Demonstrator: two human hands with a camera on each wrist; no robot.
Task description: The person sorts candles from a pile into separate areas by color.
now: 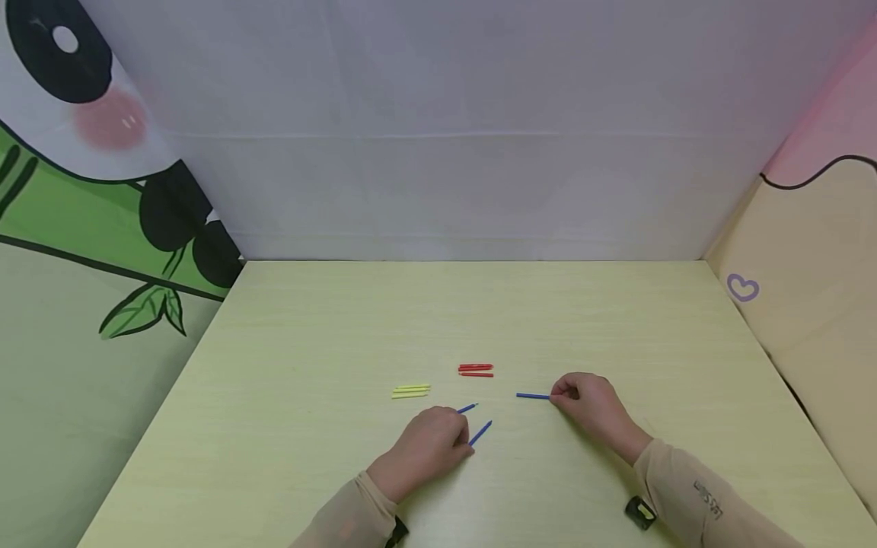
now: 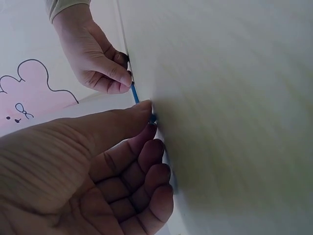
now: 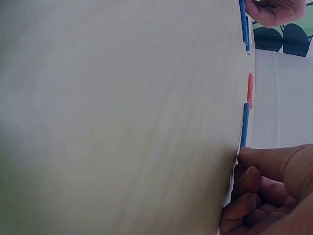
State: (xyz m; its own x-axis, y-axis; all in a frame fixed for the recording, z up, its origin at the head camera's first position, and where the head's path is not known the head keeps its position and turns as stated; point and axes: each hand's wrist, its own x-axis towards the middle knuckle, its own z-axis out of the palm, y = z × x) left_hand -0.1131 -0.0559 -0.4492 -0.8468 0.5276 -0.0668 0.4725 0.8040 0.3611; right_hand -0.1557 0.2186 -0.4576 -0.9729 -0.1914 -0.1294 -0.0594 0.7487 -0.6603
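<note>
Three blue sticks sit well short of the surface's far edge; the right hand pinches one, the left hand another; careless left knuckles could knock the third askew.

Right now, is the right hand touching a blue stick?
Touching: the head view shows the right hand pinching one end of a blue stick, the rest jutting out.

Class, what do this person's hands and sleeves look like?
The left hand and right hand are ungloved. The left sleeve and right sleeve are beige, with dark lettering on the right one. A small black device shows by the right sleeve; a black item partly shows by the left.
</note>
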